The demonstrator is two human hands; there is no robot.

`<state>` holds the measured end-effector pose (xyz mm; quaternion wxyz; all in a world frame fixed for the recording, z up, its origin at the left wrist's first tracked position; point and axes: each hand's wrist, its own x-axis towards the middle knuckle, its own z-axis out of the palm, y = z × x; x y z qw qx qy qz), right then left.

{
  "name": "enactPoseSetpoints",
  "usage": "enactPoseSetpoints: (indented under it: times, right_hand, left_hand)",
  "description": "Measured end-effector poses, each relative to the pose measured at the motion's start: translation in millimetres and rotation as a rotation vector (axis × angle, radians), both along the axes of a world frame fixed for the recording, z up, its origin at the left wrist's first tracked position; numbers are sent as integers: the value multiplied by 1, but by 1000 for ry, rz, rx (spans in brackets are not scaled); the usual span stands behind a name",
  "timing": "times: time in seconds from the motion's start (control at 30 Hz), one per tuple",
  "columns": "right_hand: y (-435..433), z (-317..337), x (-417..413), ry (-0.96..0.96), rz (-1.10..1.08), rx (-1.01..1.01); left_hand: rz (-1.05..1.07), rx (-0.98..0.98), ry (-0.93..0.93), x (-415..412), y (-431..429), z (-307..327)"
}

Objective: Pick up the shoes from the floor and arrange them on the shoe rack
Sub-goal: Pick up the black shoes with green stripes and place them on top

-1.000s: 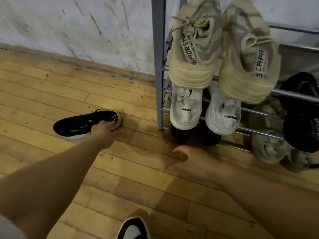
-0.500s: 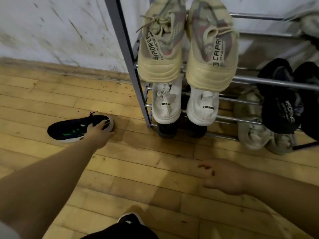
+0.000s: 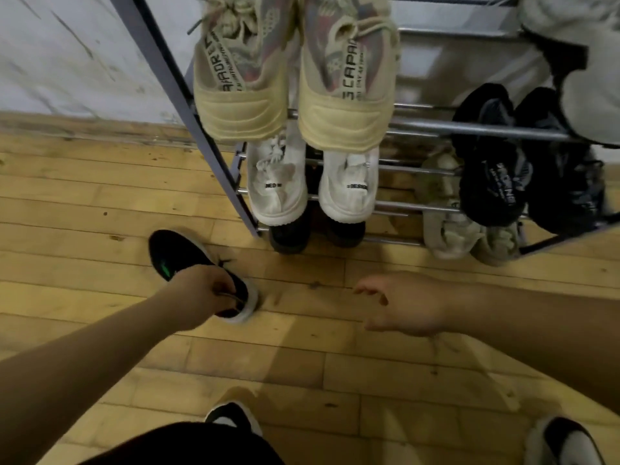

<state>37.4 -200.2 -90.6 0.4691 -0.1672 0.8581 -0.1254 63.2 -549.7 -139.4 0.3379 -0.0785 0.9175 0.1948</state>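
A black shoe (image 3: 177, 255) with green marks and a white sole lies on the wooden floor, left of the shoe rack (image 3: 476, 129). My left hand (image 3: 201, 293) grips it at the heel opening. My right hand (image 3: 406, 303) hovers open over the floor in front of the rack, holding nothing. The rack holds a beige pair (image 3: 295, 72) on an upper rail, a white pair (image 3: 312, 182) below it, and a black pair (image 3: 315, 233) at the bottom left.
More dark shoes (image 3: 523, 169) and pale shoes (image 3: 466, 229) fill the rack's right side. A white scuffed wall (image 3: 67, 55) stands behind. My own feet in black and white footwear (image 3: 231, 416) show at the bottom edge.
My left hand has closed on the black shoe's heel and swung it round, nearer the rack. My right hand has shifted right. The view has moved closer to the rack.
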Motion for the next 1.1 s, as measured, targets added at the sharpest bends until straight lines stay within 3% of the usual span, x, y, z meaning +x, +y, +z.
enactPoseSetpoints:
  times: [0.1, 0.23, 0.43, 0.7, 0.93, 1.1]
  right_hand:
    - [44, 30, 8, 41, 86, 99]
    - [117, 70, 29, 20, 79, 174]
    - [250, 97, 65, 10, -93, 316]
    - [434, 75, 162, 156, -781, 277]
    - [525, 38, 269, 95, -1055, 296]
    - [553, 5, 368, 24, -1108, 364]
  left_hand:
    - [-321, 75, -92, 13, 64, 37]
    - [-572, 165, -41, 8, 162, 84]
    - [-912, 171, -26, 6, 289, 139]
    - [-757, 385, 214, 25, 495, 137]
    - [-467, 573, 90, 83, 611, 91]
    - [-570, 578, -35, 105, 658, 95]
